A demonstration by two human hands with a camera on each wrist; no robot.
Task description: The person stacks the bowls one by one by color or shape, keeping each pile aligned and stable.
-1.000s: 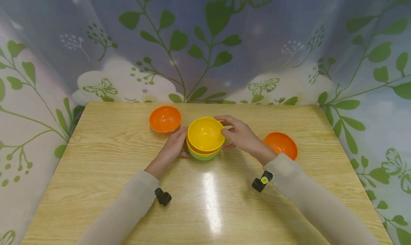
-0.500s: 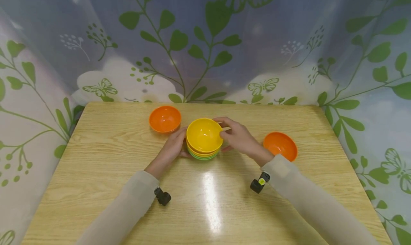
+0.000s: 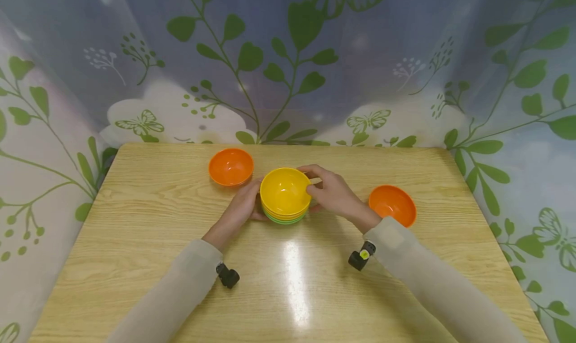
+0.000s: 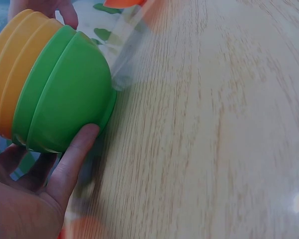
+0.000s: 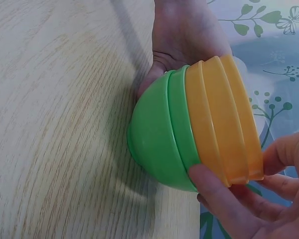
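Nested bowls stand in a stack mid-table, yellow over green. The top yellow bowl [image 3: 285, 190] sits inside the others, and in the right wrist view the green bowl [image 5: 157, 134] forms the bottom. My left hand [image 3: 243, 203] holds the stack from the left; in the left wrist view a finger lies along the lower green bowl [image 4: 72, 94] and others go underneath. On the right side, my right hand [image 3: 333, 193] grips the top yellow bowl, thumb at its rim and fingers around the outside. Some of its fingers are hidden behind the bowls.
An orange bowl [image 3: 231, 167] stands behind and left of the stack, near my left fingers. Another orange bowl [image 3: 393, 205] is to the right, beside my right forearm. The wooden table [image 3: 148, 223] ends at a leaf-patterned curtain [image 3: 288, 113].
My right hand has moved slightly left and toward me, with the top yellow bowl. That bowl has settled lower into the stack, its gap narrowing. The left hand has stayed nearly still.
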